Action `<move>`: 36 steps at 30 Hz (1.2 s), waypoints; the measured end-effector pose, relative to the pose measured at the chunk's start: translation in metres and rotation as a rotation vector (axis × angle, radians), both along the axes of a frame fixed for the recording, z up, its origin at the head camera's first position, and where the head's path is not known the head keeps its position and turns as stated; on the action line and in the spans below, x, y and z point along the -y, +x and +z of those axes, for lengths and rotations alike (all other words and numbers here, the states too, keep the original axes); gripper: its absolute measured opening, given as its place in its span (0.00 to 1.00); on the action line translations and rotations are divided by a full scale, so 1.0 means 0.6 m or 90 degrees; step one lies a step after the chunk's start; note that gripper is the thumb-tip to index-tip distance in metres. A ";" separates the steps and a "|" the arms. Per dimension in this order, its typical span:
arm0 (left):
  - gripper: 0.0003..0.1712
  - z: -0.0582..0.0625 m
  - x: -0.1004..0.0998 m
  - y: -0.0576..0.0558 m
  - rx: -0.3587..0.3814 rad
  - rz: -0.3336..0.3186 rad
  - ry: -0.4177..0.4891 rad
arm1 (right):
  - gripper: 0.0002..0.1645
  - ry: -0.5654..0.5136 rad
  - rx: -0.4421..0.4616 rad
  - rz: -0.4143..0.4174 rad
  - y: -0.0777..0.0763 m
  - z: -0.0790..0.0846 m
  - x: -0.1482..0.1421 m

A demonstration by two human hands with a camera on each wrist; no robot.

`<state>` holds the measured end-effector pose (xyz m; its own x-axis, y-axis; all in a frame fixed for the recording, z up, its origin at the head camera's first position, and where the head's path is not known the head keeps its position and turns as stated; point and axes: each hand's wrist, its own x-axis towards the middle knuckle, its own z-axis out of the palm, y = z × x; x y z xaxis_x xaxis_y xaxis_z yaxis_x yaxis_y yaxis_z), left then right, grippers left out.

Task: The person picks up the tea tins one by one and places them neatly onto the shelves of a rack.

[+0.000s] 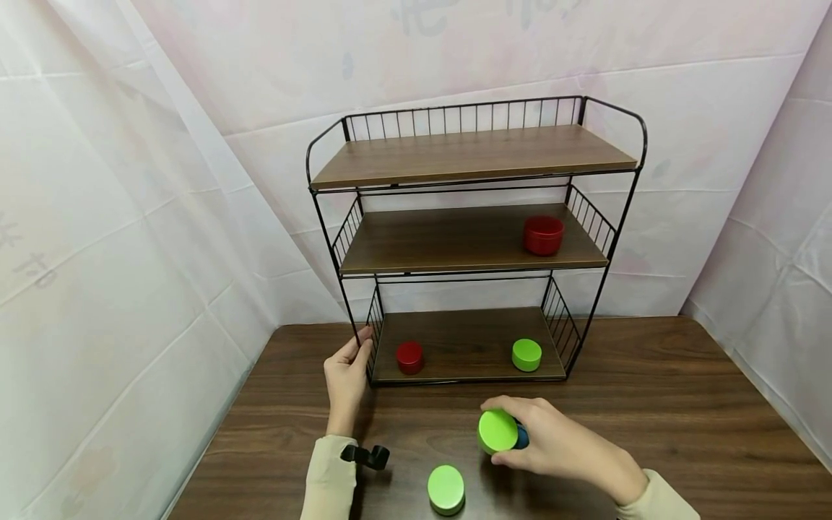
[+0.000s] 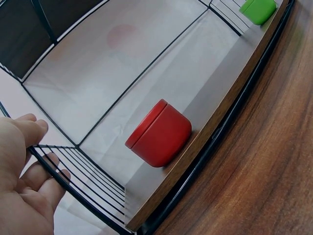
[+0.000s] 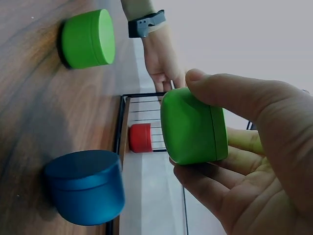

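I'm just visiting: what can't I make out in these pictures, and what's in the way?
Blue tin: head view, mostly hidden by the right hand and the held green tin.
Inside the held green tin: right wrist view, hidden by its closed lid.
Left hand: left wrist view, partly cut off by the left edge.
Backdrop lettering: head view, too faint to read.

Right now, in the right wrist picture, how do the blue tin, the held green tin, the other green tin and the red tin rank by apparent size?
Largest: blue tin and held green tin, too alike to rank.
Next: other green tin.
Smallest: red tin.
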<state>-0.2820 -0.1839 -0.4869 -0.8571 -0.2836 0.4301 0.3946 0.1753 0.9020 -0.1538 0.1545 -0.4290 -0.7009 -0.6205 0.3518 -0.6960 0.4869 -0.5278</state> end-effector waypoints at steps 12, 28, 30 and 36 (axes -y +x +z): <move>0.15 0.003 0.000 0.001 0.015 0.011 -0.013 | 0.33 -0.009 -0.018 0.019 -0.012 0.025 0.002; 0.14 -0.001 0.003 0.000 -0.002 0.002 -0.002 | 0.35 -0.015 0.005 0.018 -0.027 0.055 0.009; 0.14 -0.001 0.002 -0.001 0.002 0.002 -0.001 | 0.36 -0.014 0.020 0.013 -0.029 0.059 0.010; 0.15 0.000 0.001 -0.001 0.010 0.001 -0.002 | 0.36 -0.016 0.025 0.011 -0.033 0.070 0.016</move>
<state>-0.2829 -0.1844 -0.4868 -0.8634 -0.2832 0.4174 0.3801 0.1788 0.9075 -0.1736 0.1449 -0.3871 -0.7038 -0.6241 0.3394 -0.6825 0.4612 -0.5670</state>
